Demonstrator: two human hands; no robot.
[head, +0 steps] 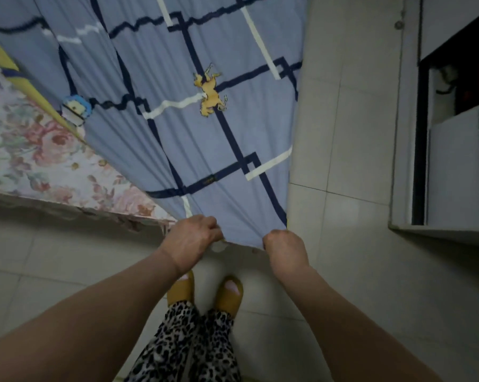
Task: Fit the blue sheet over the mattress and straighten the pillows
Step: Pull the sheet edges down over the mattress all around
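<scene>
The left hand (192,238) and the right hand (284,245) each held a clenched grip on the near edge of the blue sheet (205,106), the two hands close together with a short span of hem between them. From this grip the sheet ran taut up and away, creased in long folds that fanned outward, and covered the right part of the mattress (34,150), whose floral surface lay bare at the left down to its near corner. To do this step well, the hands would probably need to separate along the hem, one carrying the edge left toward the bare corner, so that the cloth spreads flat rather than bunching; an even pull on both sides should keep the printed grid square to the bed. No pillows were in view. The person stood on a tiled floor (343,161) in yellow slippers (230,293). At right stood a cabinet (453,133) with an open compartment; its dark interior held shapes too dim to identify.
</scene>
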